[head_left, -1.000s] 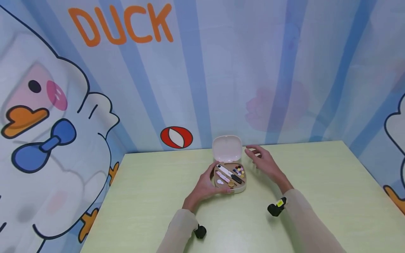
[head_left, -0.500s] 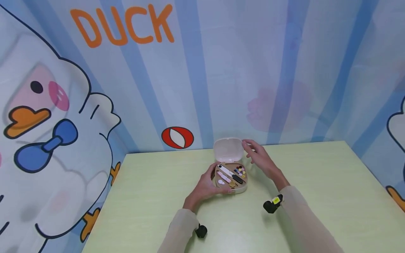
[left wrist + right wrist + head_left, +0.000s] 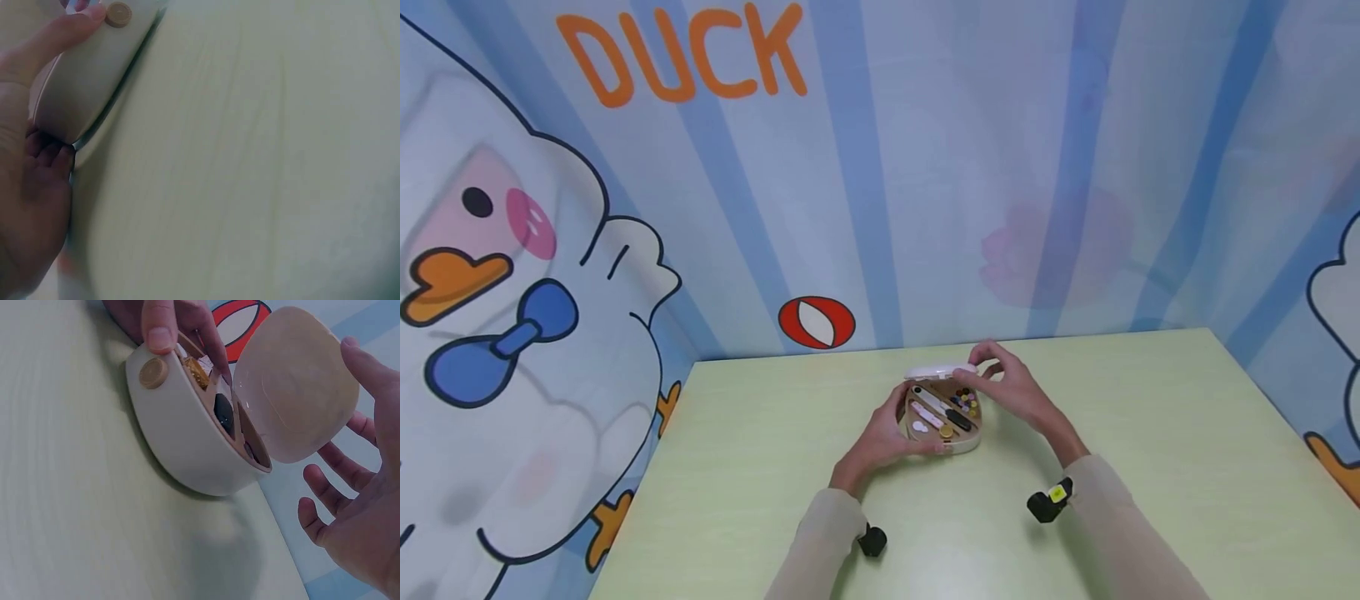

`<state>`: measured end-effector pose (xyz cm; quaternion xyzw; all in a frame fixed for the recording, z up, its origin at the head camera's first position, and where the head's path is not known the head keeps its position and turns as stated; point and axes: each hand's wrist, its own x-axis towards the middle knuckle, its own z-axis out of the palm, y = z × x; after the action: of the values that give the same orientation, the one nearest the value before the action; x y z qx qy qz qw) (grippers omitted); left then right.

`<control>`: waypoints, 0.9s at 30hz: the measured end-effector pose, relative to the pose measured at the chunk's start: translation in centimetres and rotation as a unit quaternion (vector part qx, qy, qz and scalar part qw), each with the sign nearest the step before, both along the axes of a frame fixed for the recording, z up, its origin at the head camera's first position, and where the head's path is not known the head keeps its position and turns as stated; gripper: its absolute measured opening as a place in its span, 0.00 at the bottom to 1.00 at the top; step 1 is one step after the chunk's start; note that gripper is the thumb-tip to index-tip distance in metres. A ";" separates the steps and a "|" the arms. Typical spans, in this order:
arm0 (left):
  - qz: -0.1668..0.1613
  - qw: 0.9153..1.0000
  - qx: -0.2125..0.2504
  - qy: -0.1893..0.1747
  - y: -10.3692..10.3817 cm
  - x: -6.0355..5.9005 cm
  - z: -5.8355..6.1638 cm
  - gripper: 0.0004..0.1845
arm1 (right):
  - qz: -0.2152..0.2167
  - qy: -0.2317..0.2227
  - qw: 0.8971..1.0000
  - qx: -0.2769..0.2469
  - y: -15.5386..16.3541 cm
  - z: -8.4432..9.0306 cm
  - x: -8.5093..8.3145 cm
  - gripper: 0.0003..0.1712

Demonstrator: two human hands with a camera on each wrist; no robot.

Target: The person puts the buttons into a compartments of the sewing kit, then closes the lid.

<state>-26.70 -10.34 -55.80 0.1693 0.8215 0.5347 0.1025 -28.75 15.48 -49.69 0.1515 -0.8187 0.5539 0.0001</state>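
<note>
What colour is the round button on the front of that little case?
Tan, on the cream case; the button shows best in the right wrist view.

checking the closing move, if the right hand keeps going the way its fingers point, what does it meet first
Most likely the lid of the small case. In the right wrist view the right hand is spread just behind the tilted lid, one fingertip at its edge. Whether the other fingers already touch is unclear.

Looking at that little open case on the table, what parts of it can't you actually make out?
- Small items in the case: head view, too small to identify.
- Inside of the case: left wrist view, hidden by its wall and the left hand.
- Right hand on the lid: right wrist view, contact unclear.
</note>
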 end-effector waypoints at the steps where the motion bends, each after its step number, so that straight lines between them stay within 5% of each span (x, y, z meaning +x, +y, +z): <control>1: -0.001 1.000 0.002 -0.002 0.0 0.0 0.0 0.63 | 0.003 0.002 1.000 0.007 0.1 -0.1 0.2 0.22; 17: -0.016 1.000 0.012 0.009 -0.1 -0.4 -0.3 0.62 | 0.022 0.062 0.989 0.134 0.6 -3.1 3.6 0.51; 27: -0.011 1.000 0.004 0.004 0.0 -0.3 -0.2 0.62 | 0.048 0.055 0.984 0.161 0.5 -4.2 4.0 0.56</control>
<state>-27.02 -10.30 -55.99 0.1807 0.8177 0.5365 0.1042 -24.71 15.95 -53.90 0.2188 -0.8876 0.4053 -0.0052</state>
